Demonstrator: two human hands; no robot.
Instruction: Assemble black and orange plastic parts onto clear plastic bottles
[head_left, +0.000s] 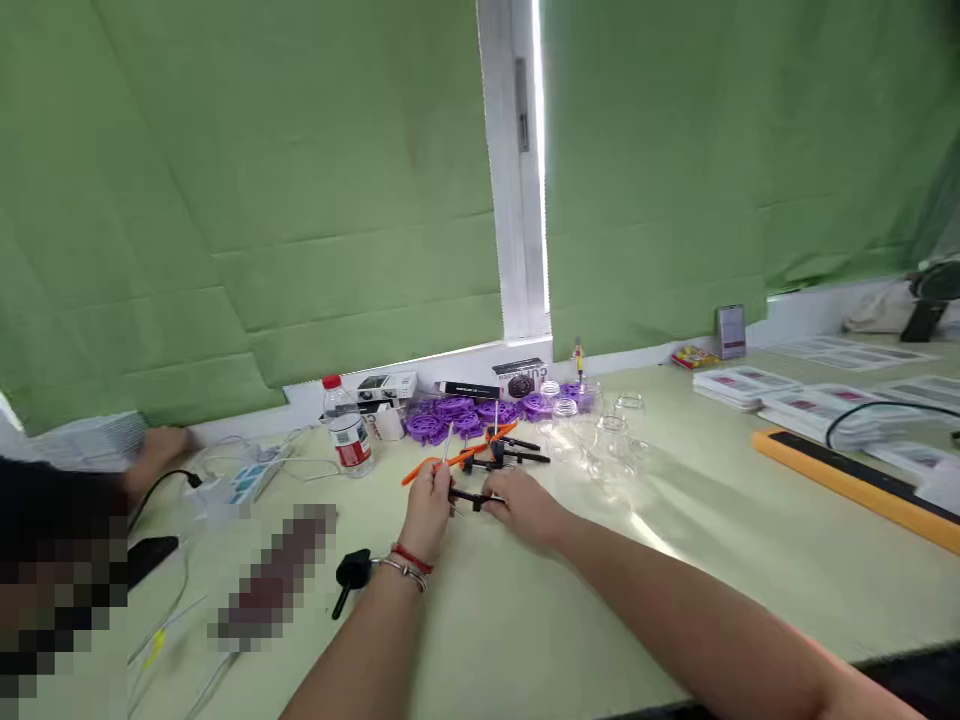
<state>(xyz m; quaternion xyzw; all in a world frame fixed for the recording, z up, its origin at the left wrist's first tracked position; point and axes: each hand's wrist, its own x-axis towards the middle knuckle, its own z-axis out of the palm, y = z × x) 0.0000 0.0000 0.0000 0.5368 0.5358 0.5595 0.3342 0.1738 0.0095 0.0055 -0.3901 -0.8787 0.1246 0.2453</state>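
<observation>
My left hand (pixel 427 508), with a red cord and bracelet at the wrist, is closed on one end of a thin black rod-like part (pixel 474 498). A thin pale stick (pixel 448 442) rises from the same fingers. On the other end of the black part, my right hand (pixel 529 505) is closed too. Just beyond the hands lie more black parts (pixel 525 456) and an orange propeller-like strip (pixel 424 468). Purple plastic pieces (pixel 439 420) are heaped behind them. A black knob-like part with a stem (pixel 352 575) rests left of my left wrist.
A bottle with a red cap (pixel 349 430) stands left of the heap; clear round containers (pixel 611 435) are to the right. Farther left are a power strip (pixel 259 475), cables and another person's arm (pixel 142 470). An orange-and-black bar (pixel 847 480) and printed sheets (pixel 817 405) lie right.
</observation>
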